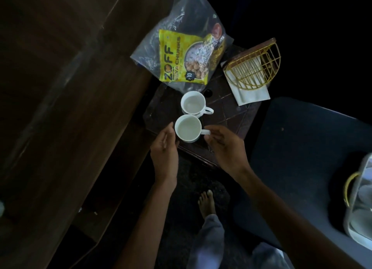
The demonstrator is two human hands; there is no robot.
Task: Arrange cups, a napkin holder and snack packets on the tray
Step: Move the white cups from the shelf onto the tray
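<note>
White near cup [188, 129] sits on the dark bench [227, 112]; the right hand [225, 146] pinches its handle, the left hand [164, 148] hovers beside it, fingers straight.

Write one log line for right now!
right hand: pinches handle of near cup | left hand: fingers straight beside it | far cup: untouched

1 head-worn camera looks steeply down from close above a small dark table [227, 112].
</note>
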